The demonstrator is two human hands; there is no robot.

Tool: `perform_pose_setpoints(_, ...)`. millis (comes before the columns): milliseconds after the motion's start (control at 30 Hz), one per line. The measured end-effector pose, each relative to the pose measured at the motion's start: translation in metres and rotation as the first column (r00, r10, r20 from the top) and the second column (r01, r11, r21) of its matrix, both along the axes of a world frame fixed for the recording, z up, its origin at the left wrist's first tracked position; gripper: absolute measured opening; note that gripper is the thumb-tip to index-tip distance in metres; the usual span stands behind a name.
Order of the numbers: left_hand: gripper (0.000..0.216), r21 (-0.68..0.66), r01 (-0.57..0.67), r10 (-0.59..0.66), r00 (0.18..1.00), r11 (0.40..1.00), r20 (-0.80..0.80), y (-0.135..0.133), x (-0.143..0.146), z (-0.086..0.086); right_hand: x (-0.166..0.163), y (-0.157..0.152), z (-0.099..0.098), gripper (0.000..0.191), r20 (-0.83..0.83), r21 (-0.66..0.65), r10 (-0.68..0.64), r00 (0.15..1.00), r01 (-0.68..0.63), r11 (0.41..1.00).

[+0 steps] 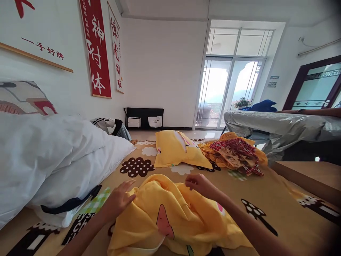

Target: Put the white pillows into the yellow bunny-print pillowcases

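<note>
Front centre on the bed: yellow cloth, crumpled (cartoon print, a pink shape showing). The left hand lies flat on its left edge, fingers released and spread. The right hand is at the upper fold, fingers pinched on the fabric. Beyond are a yellow pillow and a checked heap. A white duvet is bunched to the left.

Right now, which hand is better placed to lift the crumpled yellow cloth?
Probably the right hand: its fingers pinch a fold of the yellow cloth. The left hand only lies flat and open on the cloth's edge, so it would first need to close.
</note>
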State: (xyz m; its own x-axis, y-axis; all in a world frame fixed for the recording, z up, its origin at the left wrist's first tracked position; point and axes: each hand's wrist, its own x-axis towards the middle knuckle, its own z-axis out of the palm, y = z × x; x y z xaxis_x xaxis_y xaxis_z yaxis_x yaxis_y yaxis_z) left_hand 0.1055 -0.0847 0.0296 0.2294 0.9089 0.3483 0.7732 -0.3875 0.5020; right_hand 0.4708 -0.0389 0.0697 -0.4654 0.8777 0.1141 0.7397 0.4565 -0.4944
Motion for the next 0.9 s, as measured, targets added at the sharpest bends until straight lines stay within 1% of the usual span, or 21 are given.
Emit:
perform_pose_setpoints(33, 0.047, -0.034, 0.010, -0.010, 1.000, 0.999, -0.012, 0.009, 0.000, -0.008, -0.011, 0.003, 0.001, 0.026, -0.026, 0.035, -0.057, 0.998, 0.058, 0.998)
perform_pose_setpoints(67, 0.046, -0.079, 0.020, -0.022, 1.000, 0.997, -0.021, 0.015, 0.000, -0.016, -0.021, 0.003, 0.000, 0.023, -0.010, 0.059, -0.090, 0.996, 0.091, 0.994)
perform_pose_setpoints(100, 0.044, -0.114, 0.026, -0.029, 0.999, 0.993, -0.022, 0.017, 0.000, -0.023, -0.029, -0.001, -0.005, 0.021, 0.038, 0.081, -0.095, 0.995, 0.092, 0.993)
perform_pose_setpoints(167, 0.039, -0.132, 0.036, -0.038, 0.999, 0.991, -0.015, 0.016, -0.002, -0.034, -0.038, -0.015, -0.016, 0.016, 0.109, 0.152, -0.057, 0.992, 0.040, 0.988)
perform_pose_setpoints(200, 0.038, -0.127, 0.043, -0.045, 0.999, 0.991, -0.011, 0.012, -0.003, -0.036, -0.038, -0.024, -0.022, 0.015, 0.118, 0.198, -0.029, 0.993, 0.006, 0.980)
perform_pose_setpoints(267, 0.039, -0.125, 0.061, -0.062, 0.998, 0.990, -0.002, 0.004, -0.007, -0.035, -0.033, -0.040, -0.029, 0.019, 0.104, 0.247, 0.018, 0.994, -0.044, 0.968)
perform_pose_setpoints(300, 0.040, -0.138, 0.065, -0.065, 0.998, 0.988, 0.006, 0.000, -0.009, -0.032, -0.028, -0.046, -0.030, 0.022, 0.092, 0.240, 0.027, 0.995, -0.048, 0.970)
perform_pose_setpoints(367, 0.044, -0.185, 0.060, -0.057, 0.998, 0.981, 0.021, -0.003, -0.012, -0.025, -0.017, -0.049, -0.032, 0.027, 0.059, 0.186, 0.018, 0.998, -0.029, 0.982)
perform_pose_setpoints(433, 0.047, -0.218, 0.059, -0.051, 0.998, 0.974, 0.041, -0.001, -0.011, -0.020, -0.006, -0.044, -0.034, 0.029, 0.006, 0.119, -0.026, 1.000, 0.026, 0.993)
perform_pose_setpoints(500, 0.046, -0.211, 0.078, -0.068, 0.996, 0.974, 0.054, 0.004, -0.007, -0.020, 0.001, -0.034, -0.039, 0.035, -0.037, 0.057, -0.079, 0.996, 0.081, 0.995)
perform_pose_setpoints(567, 0.042, -0.158, 0.104, -0.102, 0.995, 0.982, 0.019, 0.010, 0.000, -0.021, 0.003, -0.025, -0.046, 0.039, -0.044, 0.025, -0.118, 0.992, 0.119, 0.993)
perform_pose_setpoints(600, 0.040, -0.117, 0.112, -0.116, 0.993, 0.987, -0.029, 0.013, 0.003, -0.022, 0.002, -0.022, -0.050, 0.041, -0.032, 0.033, -0.114, 0.993, 0.115, 0.993)
perform_pose_setpoints(667, 0.038, -0.033, 0.118, -0.121, 0.981, 0.993, -0.154, 0.018, 0.009, -0.024, -0.003, -0.020, -0.059, 0.041, 0.015, 0.094, -0.078, 0.997, 0.077, 0.993)
perform_pose_setpoints(733, 0.033, 0.016, 0.125, -0.117, 0.958, 0.992, -0.262, 0.021, 0.012, -0.025, -0.009, -0.021, -0.066, 0.034, 0.086, 0.186, -0.042, 0.995, 0.026, 0.982)
perform_pose_setpoints(800, 0.022, 0.005, 0.146, -0.137, 0.935, 0.989, -0.327, 0.022, 0.012, -0.025, -0.012, -0.023, -0.068, 0.023, 0.152, 0.265, -0.026, 0.988, -0.016, 0.964)
perform_pose_setpoints(833, 0.017, -0.012, 0.163, -0.158, 0.927, 0.986, -0.341, 0.022, 0.010, -0.025, -0.012, -0.023, -0.067, 0.022, 0.160, 0.302, -0.027, 0.987, -0.023, 0.953)
perform_pose_setpoints(900, 0.009, -0.051, 0.193, -0.199, 0.918, 0.980, -0.342, 0.020, 0.005, -0.026, -0.006, -0.022, -0.057, 0.025, 0.094, 0.370, -0.035, 0.995, -0.002, 0.929)
